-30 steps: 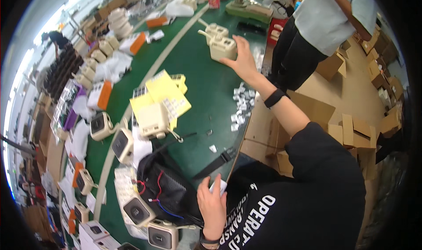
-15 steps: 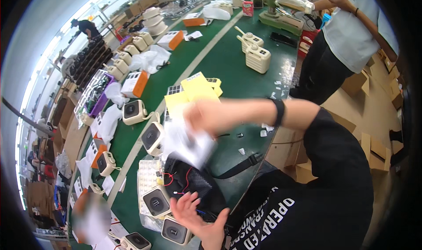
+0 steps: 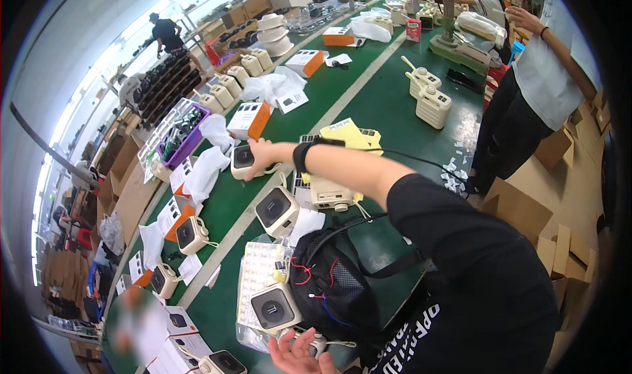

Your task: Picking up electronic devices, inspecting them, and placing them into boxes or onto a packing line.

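We see our right hand (image 3: 258,155) stretched across our body to the far left of the green counter (image 3: 388,104), where its fingers curl over the top of a cream cube-shaped camera unit (image 3: 245,161) with a dark round front. The hand rests on that unit and grips it from above; a black band (image 3: 301,155) sits on the wrist just behind it. The unit stands on the counter beside a white strip that runs down the middle, just below a white and orange box (image 3: 250,119) and next to crumpled white plastic bags (image 3: 205,170).

Our left hand (image 3: 297,355) shows at the lower edge, palm up and fingers spread, holding nothing. It lies just beneath another cream cube unit (image 3: 275,307), which leans against a black mesh bag (image 3: 336,288) with red and blue wires. The unit under the right hand is well apart from this left hand, up and to the left of it.

Between the two hands stands a third cube unit (image 3: 276,211), and a cream device on yellow sheets (image 3: 352,137) lies under our right forearm. Another person (image 3: 540,84) in a grey top stands at the counter's right edge.
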Demonstrator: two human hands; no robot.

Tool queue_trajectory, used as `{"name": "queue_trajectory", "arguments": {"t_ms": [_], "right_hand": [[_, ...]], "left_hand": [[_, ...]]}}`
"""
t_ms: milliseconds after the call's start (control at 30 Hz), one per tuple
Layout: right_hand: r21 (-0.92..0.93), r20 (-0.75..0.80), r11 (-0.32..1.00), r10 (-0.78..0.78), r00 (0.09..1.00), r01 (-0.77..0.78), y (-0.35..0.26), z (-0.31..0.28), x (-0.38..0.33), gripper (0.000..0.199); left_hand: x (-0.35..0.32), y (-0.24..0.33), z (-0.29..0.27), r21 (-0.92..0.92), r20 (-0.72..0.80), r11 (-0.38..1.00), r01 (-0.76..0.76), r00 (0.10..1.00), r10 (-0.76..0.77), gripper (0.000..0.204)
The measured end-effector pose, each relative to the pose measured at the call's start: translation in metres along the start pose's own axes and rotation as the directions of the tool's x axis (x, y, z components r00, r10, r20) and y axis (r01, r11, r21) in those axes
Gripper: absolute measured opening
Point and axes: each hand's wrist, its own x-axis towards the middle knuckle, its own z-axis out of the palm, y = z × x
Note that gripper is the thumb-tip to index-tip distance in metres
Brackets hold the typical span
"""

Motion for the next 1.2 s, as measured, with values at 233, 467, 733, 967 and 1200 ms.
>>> {"name": "queue_trajectory", "arguments": {"t_ms": [233, 467, 733, 967, 1200], "right_hand": [[-0.042, -0.169, 0.993, -0.115, 0.979, 0.109, -0.028, 0.012, 0.003, 0.089], [0.115, -0.253, 0.894, -0.396, 0.883, 0.434, -0.075, -0.042, -0.155, 0.093], [-0.488, 0.229, 0.091, -0.946, 0.228, 0.868, -0.166, -0.079, -0.394, 0.048], [-0.453, -0.256, 0.456, -0.89, 0.378, 0.766, -0.086, -0.078, -0.42, 0.055], [0.755, -0.359, 0.391, -0.426, 0.831, 0.527, -0.059, -0.072, -0.449, 0.083]], "left_hand": [[-0.02, 0.013, -0.038, 0.014, -0.171, 0.996, 0.086, 0.982, -0.083, 0.06], [-0.053, 0.037, -0.061, -0.105, -0.106, 0.992, 0.075, 0.991, -0.087, 0.069], [-0.03, 0.066, -0.054, -0.036, 0.286, 0.997, 0.061, 0.957, -0.049, 0.077], [-0.019, 0.049, -0.003, -0.136, 0.229, 0.981, 0.141, 0.967, -0.107, 0.072], [-0.024, 0.03, 0.07, -0.407, 0.081, 0.912, -0.057, 0.992, 0.098, 0.107]]}}
